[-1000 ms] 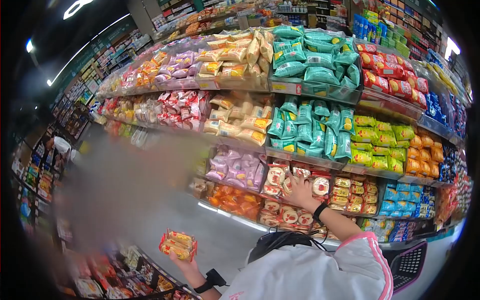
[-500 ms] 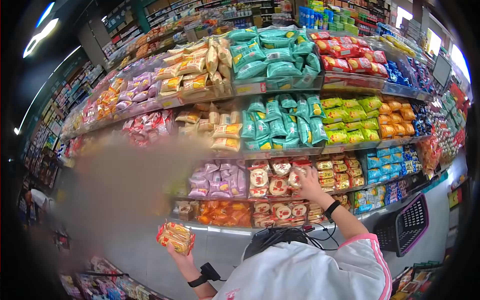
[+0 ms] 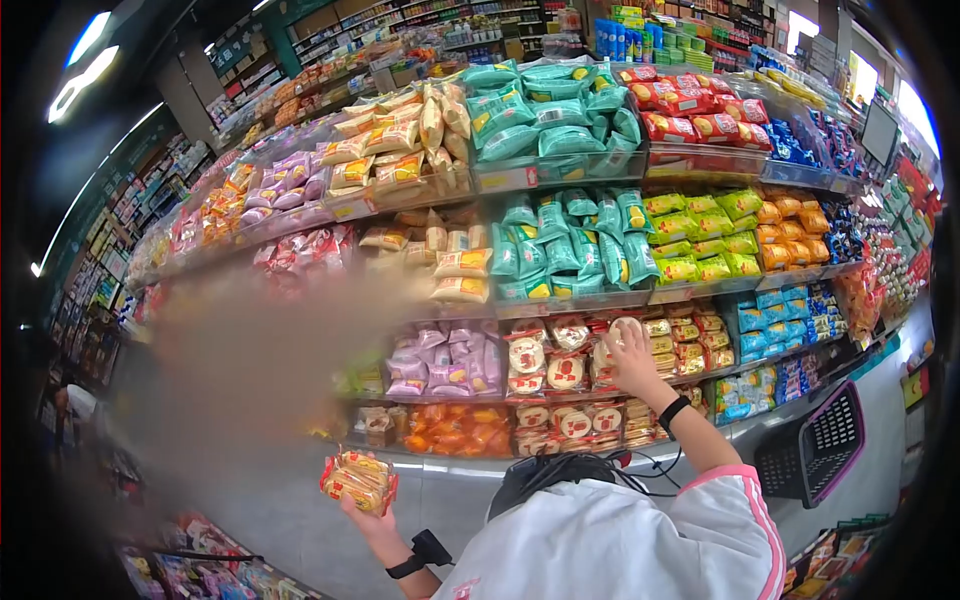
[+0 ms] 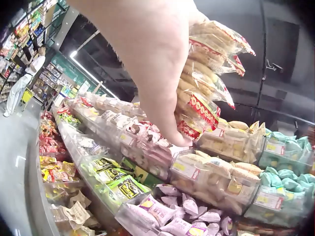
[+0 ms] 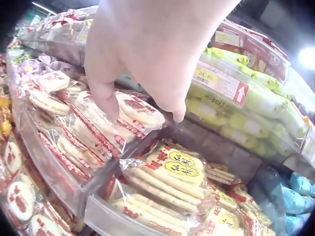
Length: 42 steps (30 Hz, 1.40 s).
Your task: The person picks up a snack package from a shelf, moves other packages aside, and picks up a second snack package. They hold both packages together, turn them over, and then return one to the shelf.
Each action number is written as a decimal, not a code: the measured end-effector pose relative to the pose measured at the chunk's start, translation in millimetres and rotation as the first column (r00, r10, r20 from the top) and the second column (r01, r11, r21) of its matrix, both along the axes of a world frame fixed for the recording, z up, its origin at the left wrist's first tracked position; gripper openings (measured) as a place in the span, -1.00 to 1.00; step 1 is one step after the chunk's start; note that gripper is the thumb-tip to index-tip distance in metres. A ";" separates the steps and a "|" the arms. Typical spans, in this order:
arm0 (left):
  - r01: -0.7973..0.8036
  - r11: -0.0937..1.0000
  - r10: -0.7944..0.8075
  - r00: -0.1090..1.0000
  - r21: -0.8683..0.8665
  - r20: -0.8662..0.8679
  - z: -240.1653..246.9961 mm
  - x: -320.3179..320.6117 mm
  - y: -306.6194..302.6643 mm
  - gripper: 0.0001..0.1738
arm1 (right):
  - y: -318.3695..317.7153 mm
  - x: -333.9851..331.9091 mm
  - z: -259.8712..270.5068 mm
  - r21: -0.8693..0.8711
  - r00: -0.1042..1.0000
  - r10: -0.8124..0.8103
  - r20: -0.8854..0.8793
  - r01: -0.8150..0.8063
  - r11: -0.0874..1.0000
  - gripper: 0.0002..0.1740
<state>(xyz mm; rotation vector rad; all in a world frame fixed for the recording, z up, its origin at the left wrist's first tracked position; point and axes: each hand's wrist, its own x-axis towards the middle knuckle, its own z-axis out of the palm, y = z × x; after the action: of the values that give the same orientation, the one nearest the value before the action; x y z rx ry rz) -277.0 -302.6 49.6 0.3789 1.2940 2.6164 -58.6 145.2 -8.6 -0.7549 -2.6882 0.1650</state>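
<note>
My left hand (image 3: 367, 512) grips several clear-wrapped packs of tan crackers (image 3: 358, 482) with red and gold print, held out from the shelf. Up close in the left wrist view, the stacked packs (image 4: 199, 91) lie against the thumb side of the hand (image 4: 147, 59). My right hand (image 3: 638, 366) reaches into a bin of round white rice crackers in red-edged clear packs. Its bent thumb and fingers (image 5: 107, 105) span a pack of rice crackers (image 5: 140, 110) at the bin's right divider. The other fingertips are partly hidden.
Yellow-labelled cracker packs (image 5: 167, 179) fill the adjoining bin. Teal (image 3: 570, 235), lime-green (image 3: 700, 240) and purple (image 3: 445, 360) bags crowd clear-fronted bins around. A black shopping basket (image 3: 825, 450) with a purple rim stands to the right. A blurred patch covers the left of the head view.
The head view has swung right, bringing more of the basket into sight. My right hand has shifted rightward across the rice cracker bin. The left hand still holds its packs.
</note>
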 end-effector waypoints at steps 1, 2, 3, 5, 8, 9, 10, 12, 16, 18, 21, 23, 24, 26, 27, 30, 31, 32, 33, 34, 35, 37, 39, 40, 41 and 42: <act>-0.004 1.000 0.004 1.000 -0.009 0.005 -0.5 1.1 -3.3 -0.11 | -10.1 -4.9 8.7 0.020 0.998 0.065 -0.017 -0.064 0.998 -0.26; -0.008 1.000 0.008 1.000 -0.017 0.010 -1.5 2.6 -6.6 -0.11 | -14.9 -9.4 4.0 0.033 0.991 0.133 0.024 -0.133 0.991 -0.27; -0.011 1.000 0.011 1.000 -0.025 0.016 -2.6 3.9 -9.5 -0.11 | -19.5 -13.4 -5.5 0.044 0.978 0.199 0.065 -0.202 0.978 -0.29; -0.034 0.999 0.034 0.999 -0.013 0.013 -8.3 4.0 -13.5 -0.11 | -34.1 -21.4 -17.9 0.080 0.958 0.270 0.098 -0.278 0.957 -0.34; -0.050 0.999 0.050 0.998 0.004 0.041 -5.4 8.2 -16.7 -0.07 | -34.5 -31.8 -52.0 0.196 0.970 0.203 0.137 -0.227 0.954 -0.40; -0.052 0.999 0.051 0.997 0.006 0.058 -3.6 10.0 -19.1 -0.06 | -34.2 -33.9 -52.4 0.136 0.969 0.210 0.132 -0.228 0.964 -0.47; -0.062 0.998 0.062 0.996 0.001 0.057 -4.1 10.9 -23.0 -0.06 | -33.6 -35.7 -52.4 0.134 0.964 0.221 0.145 -0.241 0.961 -0.49; -0.074 0.997 0.075 0.995 -0.009 0.063 -5.6 14.2 -29.5 -0.06 | -31.9 -36.6 -49.4 0.126 0.956 0.236 0.176 -0.260 0.957 -0.52; -0.123 0.992 0.122 0.990 0.019 0.065 -6.1 19.1 -33.0 -0.11 | -30.9 -38.7 -34.8 0.130 0.944 0.319 0.081 -0.327 0.936 -0.69; -0.131 0.991 0.130 0.990 0.020 0.061 -7.7 19.0 -37.2 -0.11 | -36.7 -38.4 -19.1 0.063 0.953 0.291 -0.084 -0.287 0.956 -0.71; -0.134 0.991 0.131 0.989 0.031 0.066 -10.0 19.9 -39.1 -0.11 | -47.2 -34.0 -4.3 -0.291 0.959 0.070 -0.276 -0.152 0.944 -0.68; -0.146 0.989 0.144 0.986 0.016 0.081 -7.2 21.9 -36.9 -0.10 | -48.5 -31.7 -8.4 -0.429 0.944 -0.066 -0.323 -0.084 0.899 -0.63; -0.151 0.988 0.150 0.985 0.008 0.087 -5.4 22.5 -35.2 -0.10 | -49.1 -31.2 -13.6 -0.416 0.935 -0.090 -0.342 -0.065 0.907 -0.60; -0.154 0.988 0.154 0.984 0.000 0.093 -5.6 21.2 -33.3 -0.10 | -48.5 -30.2 -20.1 -0.382 0.929 -0.082 -0.360 -0.067 0.922 -0.58; -0.155 0.988 0.155 0.983 -0.004 0.096 -5.6 20.4 -32.9 -0.10 | -51.6 -30.6 -16.0 -0.362 0.932 -0.049 -0.358 -0.090 0.928 -0.58; -0.136 0.991 0.136 0.986 -0.006 0.094 -6.1 17.0 -32.6 -0.09 | -52.5 -30.0 -17.9 -0.125 0.973 0.126 -0.195 -0.152 0.981 -0.53; -0.129 0.992 0.129 0.987 -0.004 0.092 -5.7 16.1 -31.8 -0.09 | -52.2 -29.7 -18.8 -0.017 0.978 0.182 -0.101 -0.184 0.983 -0.50; -0.123 0.992 0.123 0.988 -0.001 0.091 -5.0 15.3 -30.4 -0.09 | -53.2 -28.7 -18.6 0.028 0.979 0.190 -0.068 -0.188 0.982 -0.47; -0.117 0.993 0.117 0.989 0.002 0.090 -4.5 14.8 -29.5 -0.09 | -56.8 -27.8 -14.4 0.071 0.980 0.196 -0.035 -0.193 0.979 -0.43; -0.112 0.994 0.112 0.990 0.002 0.088 -4.5 14.4 -28.9 -0.08 | -59.7 -27.7 -12.1 0.115 0.979 0.201 -0.001 -0.200 0.973 -0.40; -0.108 0.994 0.108 0.990 0.002 0.086 -4.3 14.0 -28.4 -0.08 | -62.1 -28.1 -12.7 0.122 0.982 0.188 0.006 -0.187 0.975 -0.38; -0.088 0.996 0.087 0.992 0.000 0.093 -4.1 13.3 -27.9 -0.08 | -67.8 -30.2 -13.4 0.136 0.986 0.163 0.019 -0.164 0.977 -0.33; -0.055 0.998 0.055 0.992 -0.006 0.111 -3.4 13.4 -28.0 -0.07 | -71.0 -33.7 -6.3 0.068 0.982 0.186 -0.025 -0.184 0.980 -0.34; -0.033 0.999 0.033 0.994 -0.011 0.104 -2.5 13.9 -27.7 -0.05 | -73.4 -35.0 -0.1 0.034 0.979 0.198 -0.046 -0.196 0.980 -0.35; -0.012 1.000 0.014 0.995 -0.014 0.098 -1.6 14.4 -25.9 -0.02 | -75.4 -37.9 6.7 -0.005 0.966 0.233 -0.114 -0.235 0.972 -0.38; 0.007 1.000 -0.005 0.996 -0.016 0.091 -0.1 15.2 -22.5 0.01 | -77.2 -42.2 14.8 -0.039 0.947 0.265 -0.181 -0.276 0.960 -0.40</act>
<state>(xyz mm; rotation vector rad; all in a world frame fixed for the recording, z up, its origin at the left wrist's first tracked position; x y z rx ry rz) -261.9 -325.0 49.5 0.2576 1.2819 2.5843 -100.8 67.9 6.2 -0.3640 -2.6154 0.3684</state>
